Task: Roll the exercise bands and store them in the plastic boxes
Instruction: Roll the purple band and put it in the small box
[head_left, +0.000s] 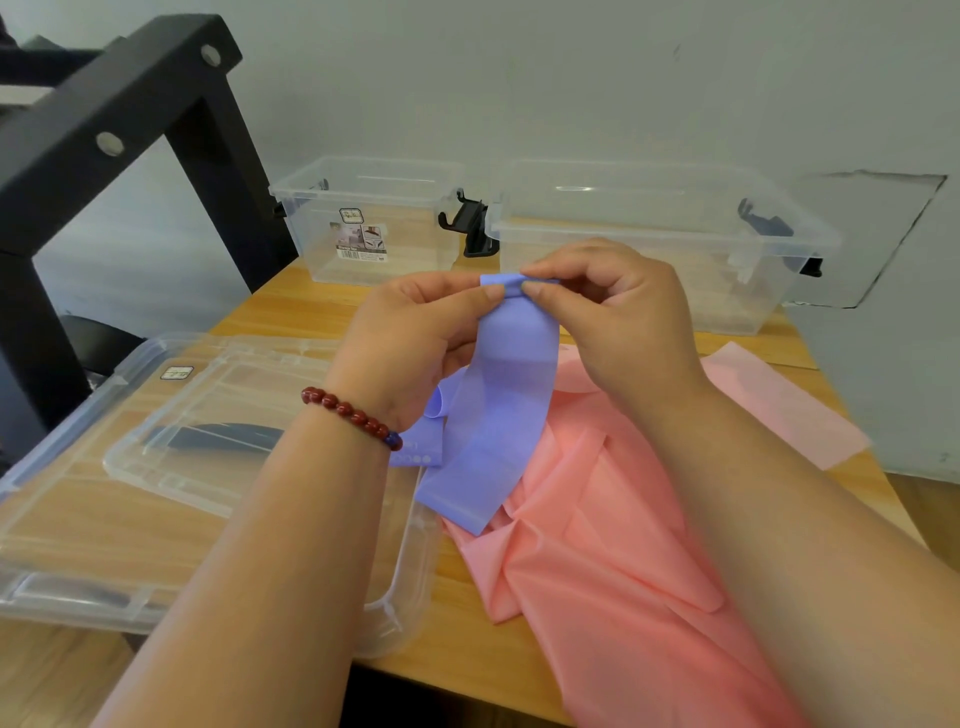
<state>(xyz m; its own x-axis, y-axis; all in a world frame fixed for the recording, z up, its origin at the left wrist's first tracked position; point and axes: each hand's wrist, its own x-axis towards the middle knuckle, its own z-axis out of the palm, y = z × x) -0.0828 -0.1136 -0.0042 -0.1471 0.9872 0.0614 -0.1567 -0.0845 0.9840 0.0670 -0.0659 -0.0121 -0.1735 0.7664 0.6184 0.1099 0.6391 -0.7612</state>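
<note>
1. While a purple exercise band (498, 415) hangs above the middle of the wooden table (291, 306), a person's left hand (415, 338) and right hand (613, 317) each pinch its top edge between thumb and forefinger, where a narrow fold curls over.
2. The band's lower end drapes onto a crumpled pink exercise band (597, 545) spread over the table's near right part.
3. A paler pink sheet (779, 405) lies flat toward the table's right edge.
4. Two lidless clear plastic boxes stand at the table's far edge: the smaller box (415, 249) to the left, the larger box (737, 291) to the right.
5. Clear lids (156, 493) lie stacked on the table's left side.
6. A red bead bracelet (353, 415) circles the left wrist.
</note>
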